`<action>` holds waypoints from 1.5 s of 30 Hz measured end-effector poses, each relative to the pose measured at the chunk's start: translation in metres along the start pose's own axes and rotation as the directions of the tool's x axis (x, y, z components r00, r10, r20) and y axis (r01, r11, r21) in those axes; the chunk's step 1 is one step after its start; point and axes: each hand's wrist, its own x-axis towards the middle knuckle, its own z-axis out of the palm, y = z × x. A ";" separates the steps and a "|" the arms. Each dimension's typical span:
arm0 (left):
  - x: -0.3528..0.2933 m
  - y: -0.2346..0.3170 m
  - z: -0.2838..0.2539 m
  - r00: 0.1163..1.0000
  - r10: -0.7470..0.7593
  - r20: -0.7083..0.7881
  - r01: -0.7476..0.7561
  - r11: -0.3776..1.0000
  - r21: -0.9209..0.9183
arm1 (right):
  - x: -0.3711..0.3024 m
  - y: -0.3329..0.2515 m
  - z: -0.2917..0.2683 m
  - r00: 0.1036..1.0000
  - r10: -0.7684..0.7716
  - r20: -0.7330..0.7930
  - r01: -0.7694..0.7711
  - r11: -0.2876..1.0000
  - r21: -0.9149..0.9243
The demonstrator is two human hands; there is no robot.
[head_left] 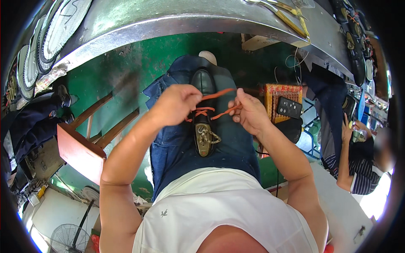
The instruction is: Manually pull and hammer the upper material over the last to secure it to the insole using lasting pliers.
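Observation:
A black leather shoe (pixel 203 81) lies across my lap, its toe pointing away from me. It sits on a worn, greenish-brown shoe last (pixel 203 142), whose heel end shows nearest me with a loop of cord on it. An orange lace (pixel 219 94) is wound across the shoe's middle. My left hand (pixel 179 103) is closed in a pinch on one stretch of it, just left of the shoe. On the right, my right hand (pixel 252 111) grips the lace between thumb and fingers, with another length running from it down to the shoe.
A metal workbench (pixel 168 26) spans the far side. Stacked soles (pixel 63 29) rest at its left, pincers (pixel 283 17) at its right. A wooden stool (pixel 80 145) stands left; a black remote (pixel 289 107) lies on a small seat at right. Another person (pixel 358 168) sits far right.

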 end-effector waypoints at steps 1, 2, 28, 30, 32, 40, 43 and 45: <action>0.006 0.000 -0.009 0.998 -0.062 -0.009 0.059 0.977 -0.205 | 0.001 -0.001 0.003 1.000 0.003 0.000 -0.003 1.000 -0.003; 0.009 0.000 -0.014 0.992 -0.124 -0.005 0.112 0.909 -0.400 | 0.001 -0.001 0.007 0.964 -0.265 -0.008 0.260 0.951 -0.165; -0.070 -0.070 -0.040 0.950 -0.264 -0.166 0.212 0.938 -0.275 | -0.009 -0.070 -0.004 0.917 -0.163 0.365 0.386 0.598 -0.702; -0.085 -0.077 -0.023 0.721 0.297 -0.627 0.015 0.897 0.442 | -0.014 -0.064 -0.007 0.929 -0.148 0.338 0.347 0.663 -0.663; -0.083 -0.046 -0.015 0.758 0.433 -0.488 -0.037 0.776 0.630 | -0.014 -0.061 0.001 0.890 -0.156 0.429 0.380 0.773 -0.508; -0.055 -0.032 -0.018 0.997 -0.021 -0.072 0.024 0.999 0.038 | -0.023 -0.078 0.003 0.886 0.073 0.457 0.316 0.626 -0.713; -0.056 -0.045 -0.040 0.965 -0.259 0.052 0.259 0.966 0.005 | -0.017 -0.059 -0.008 0.795 -0.189 0.576 0.486 -0.369 -0.792; -0.045 -0.038 -0.043 0.940 -0.228 0.254 0.222 0.974 0.051 | 0.003 -0.041 0.007 0.707 -0.391 0.589 0.476 -0.353 -0.806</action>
